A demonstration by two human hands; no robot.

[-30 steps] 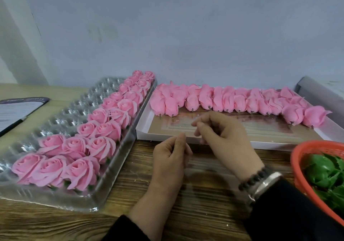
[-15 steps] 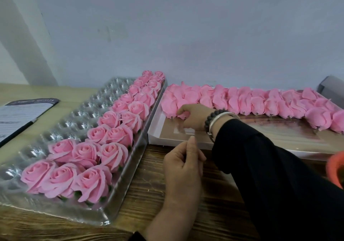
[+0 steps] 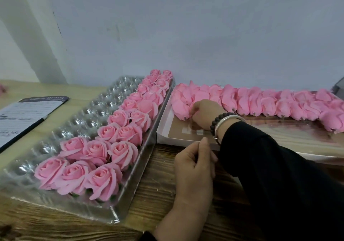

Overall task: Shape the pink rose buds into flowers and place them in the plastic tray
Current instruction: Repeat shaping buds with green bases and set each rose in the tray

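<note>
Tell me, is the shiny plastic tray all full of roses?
No, partly full. The plastic tray has empty cups along its left side; roses fill the right rows.

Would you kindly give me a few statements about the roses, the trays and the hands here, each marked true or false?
1. The right hand reaches the rose buds in the white tray. True.
2. The clear plastic tray is completely full. False: its left cups are empty; shaped roses fill only the right side.
3. The left hand holds a rose. False: no rose shows in it.
4. The right wrist wears a bead bracelet. True.
</note>
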